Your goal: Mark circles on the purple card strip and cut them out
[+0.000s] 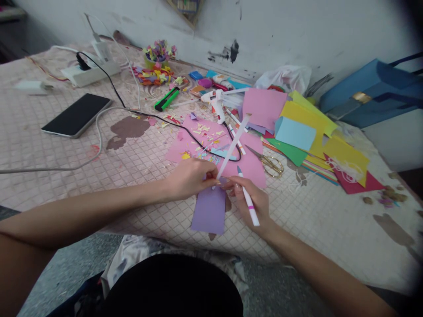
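Paper, purple and rectangular, near the front edge of the surface, just below both hands. Left hand curled nearly closed, with thumb and forefinger pinched about the lower part of a whitish stick, slanted up and away. Right hand half curled around a white marker, grey-blue tip upward, with fingertips at a small purple piece; whether gripping that too, hard to tell. Beyond, a scrap-strewn pink sheet, with gold-handled scissors at its right side.
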A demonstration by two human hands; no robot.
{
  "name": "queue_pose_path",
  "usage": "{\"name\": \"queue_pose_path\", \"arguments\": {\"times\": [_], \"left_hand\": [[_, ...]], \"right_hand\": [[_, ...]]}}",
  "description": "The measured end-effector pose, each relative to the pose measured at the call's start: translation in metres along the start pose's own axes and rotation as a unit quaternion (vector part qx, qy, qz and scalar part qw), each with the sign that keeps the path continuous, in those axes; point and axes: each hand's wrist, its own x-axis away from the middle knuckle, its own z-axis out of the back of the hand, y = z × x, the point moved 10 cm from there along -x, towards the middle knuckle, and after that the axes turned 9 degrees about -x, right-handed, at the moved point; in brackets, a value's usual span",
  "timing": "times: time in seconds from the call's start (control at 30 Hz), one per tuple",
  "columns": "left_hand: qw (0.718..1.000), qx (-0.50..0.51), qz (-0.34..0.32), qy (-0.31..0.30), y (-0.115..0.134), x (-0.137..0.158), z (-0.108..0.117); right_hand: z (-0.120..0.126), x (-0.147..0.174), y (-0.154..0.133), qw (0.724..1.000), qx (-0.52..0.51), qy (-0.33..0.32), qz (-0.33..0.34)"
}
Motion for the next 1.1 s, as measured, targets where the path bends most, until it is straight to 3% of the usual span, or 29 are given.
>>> {"name": "queue_pose_path", "arguments": {"times": [0.33,0.7,1.1], "left_hand": [[0.998,0.053,0.019,0.033,-0.003,0.0,0.025],[0.999,0.038,0.007,-0.02,0.009,0.004,0.01],[1.0,0.007,-0.013,-0.024,0.012,0.005,0.003]], "right_hand": [[-0.004,-0.001,-0.001,1.0,0.009,-0.016,0.013],[-0.005,-0.001,0.001,0.999,0.029,-0.021,0.006],[-0.004,-0.001,0.002,1.0,0.025,-0.019,0.003]]}}
